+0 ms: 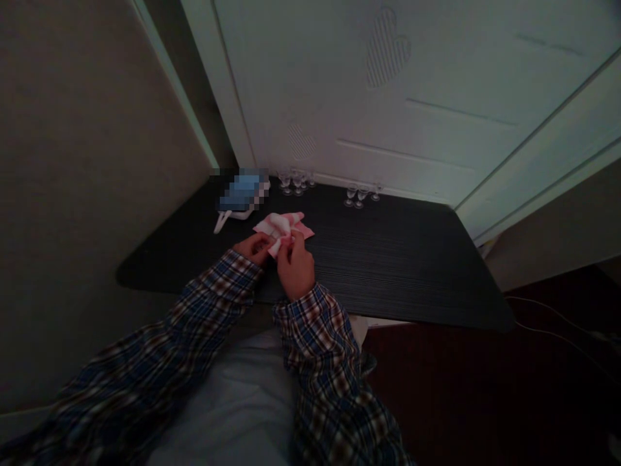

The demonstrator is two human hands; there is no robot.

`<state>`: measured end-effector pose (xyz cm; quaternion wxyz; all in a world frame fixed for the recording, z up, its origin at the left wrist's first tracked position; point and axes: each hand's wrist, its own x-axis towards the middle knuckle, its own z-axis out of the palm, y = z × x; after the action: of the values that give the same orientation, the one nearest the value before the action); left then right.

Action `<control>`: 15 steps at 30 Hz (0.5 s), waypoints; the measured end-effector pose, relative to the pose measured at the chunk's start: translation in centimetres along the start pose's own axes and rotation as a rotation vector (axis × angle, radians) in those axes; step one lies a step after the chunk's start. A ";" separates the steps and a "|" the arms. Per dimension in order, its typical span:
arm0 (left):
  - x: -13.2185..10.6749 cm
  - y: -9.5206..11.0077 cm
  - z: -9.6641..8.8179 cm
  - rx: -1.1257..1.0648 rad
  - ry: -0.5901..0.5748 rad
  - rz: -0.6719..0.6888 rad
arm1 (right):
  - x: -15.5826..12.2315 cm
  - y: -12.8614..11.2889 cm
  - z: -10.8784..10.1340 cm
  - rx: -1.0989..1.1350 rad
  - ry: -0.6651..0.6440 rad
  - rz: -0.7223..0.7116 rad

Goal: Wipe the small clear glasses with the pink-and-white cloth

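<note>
A crumpled pink and white cloth [280, 224] is between my hands, over the near left part of a dark table [388, 259]. My left hand [253, 248] is closed at the cloth's left edge, its fingers curled inward. From the near side, my right hand [297, 266] pinches the cloth between thumb and fingers. The dim light and folds hide whether anything else lies inside the cloth. Beyond it, toward the back edge, stand small stemmed glasses [297, 183] in a cluster. Further right is a smaller group of three stemmed glasses [359, 195].
A white device with a blurred blue screen [240, 193] lies at the table's back left, a white strap or cable beside it. A white panel with heart reliefs [388, 52] rises behind the table. A plain wall [87, 162] borders the left side.
</note>
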<state>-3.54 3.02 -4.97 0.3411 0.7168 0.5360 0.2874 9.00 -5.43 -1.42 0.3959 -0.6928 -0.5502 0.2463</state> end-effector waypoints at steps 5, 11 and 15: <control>0.0 -0.3 0.1 -0.040 -0.023 -0.003 | 0.0 0.0 -0.1 -0.013 -0.005 -0.001; -0.8 0.4 0.3 0.031 0.061 0.002 | 0.0 -0.1 -0.2 -0.020 -0.027 0.016; -1.2 1.0 0.4 0.010 0.057 -0.012 | 0.0 -0.1 -0.2 -0.021 -0.041 0.021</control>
<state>-3.00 1.58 -4.42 0.3238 0.7068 0.5512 0.3031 9.09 -5.44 -1.25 0.3748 -0.6974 -0.5534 0.2589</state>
